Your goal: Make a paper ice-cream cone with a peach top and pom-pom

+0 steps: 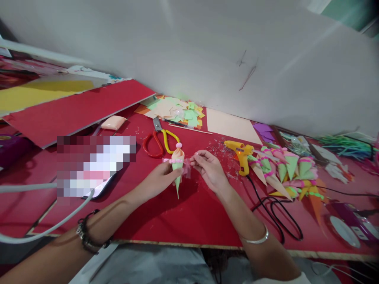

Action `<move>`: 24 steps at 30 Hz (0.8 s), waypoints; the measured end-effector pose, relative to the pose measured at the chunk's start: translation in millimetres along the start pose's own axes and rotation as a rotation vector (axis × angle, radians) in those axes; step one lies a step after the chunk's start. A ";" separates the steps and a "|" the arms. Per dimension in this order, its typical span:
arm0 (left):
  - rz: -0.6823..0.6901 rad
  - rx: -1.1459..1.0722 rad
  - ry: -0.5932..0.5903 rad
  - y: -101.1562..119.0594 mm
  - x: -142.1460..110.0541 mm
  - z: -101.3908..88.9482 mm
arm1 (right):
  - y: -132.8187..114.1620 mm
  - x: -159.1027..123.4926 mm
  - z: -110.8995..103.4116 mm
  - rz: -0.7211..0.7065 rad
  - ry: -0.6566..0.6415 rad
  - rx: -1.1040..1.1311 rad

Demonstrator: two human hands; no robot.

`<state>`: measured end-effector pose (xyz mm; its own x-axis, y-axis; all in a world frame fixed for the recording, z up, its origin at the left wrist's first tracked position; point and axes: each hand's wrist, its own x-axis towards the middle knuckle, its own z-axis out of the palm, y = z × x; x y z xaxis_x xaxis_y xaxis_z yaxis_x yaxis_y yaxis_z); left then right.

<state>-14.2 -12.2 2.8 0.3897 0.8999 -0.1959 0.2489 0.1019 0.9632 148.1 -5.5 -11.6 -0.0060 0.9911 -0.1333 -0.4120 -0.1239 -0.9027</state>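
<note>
My left hand (161, 177) is closed around a small paper cone (177, 179), pale green below and peach at the top. The cone's tip points down, toward the table's front edge. A pink pom-pom (179, 145) sits at its upper end, and a fuzzy pink trim runs across it. Sheer pink ribbon (186, 169) sticks out on both sides of the cone. To the right, my right hand (210, 170) pinches with thumb and fingertips at the ribbon's edge. Just behind the cone lie scissors (158, 125) with one red and one yellow handle.
A yellow glue gun (243, 156) lies to the right, its black cord (274, 213) looping forward. Beyond it is a pile of finished paper cones (291, 165). Cut paper pieces (177, 110) lie at the back. A phone (100, 169) with a white cable is at left, near a red board (85, 106).
</note>
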 end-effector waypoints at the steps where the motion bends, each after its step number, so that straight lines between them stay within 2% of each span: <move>1: -0.003 -0.009 0.004 0.3 -0.2 -0.1 | 0.2 0.1 0.1 -0.004 -0.003 0.007; 8: -0.036 -0.022 0.013 0.0 -0.7 -0.9 | 1.1 0.4 -1.6 -0.022 -0.052 0.022; 14: -0.021 -0.011 0.009 -3.4 0.6 -0.9 | -0.7 -0.7 -1.4 -0.009 -0.007 0.010; 19: -0.028 -0.027 0.026 -1.6 0.5 0.0 | 0.4 0.9 -2.2 -0.042 -0.013 0.043; 24: -0.050 -0.054 0.020 1.2 -0.3 0.0 | 0.7 2.2 -2.3 -0.013 -0.024 0.045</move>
<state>-13.9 -12.4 4.0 0.3603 0.9011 -0.2413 0.2191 0.1697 0.9608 149.9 -3.5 -13.4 -0.0219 0.9935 -0.1115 -0.4530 -0.1093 -0.8848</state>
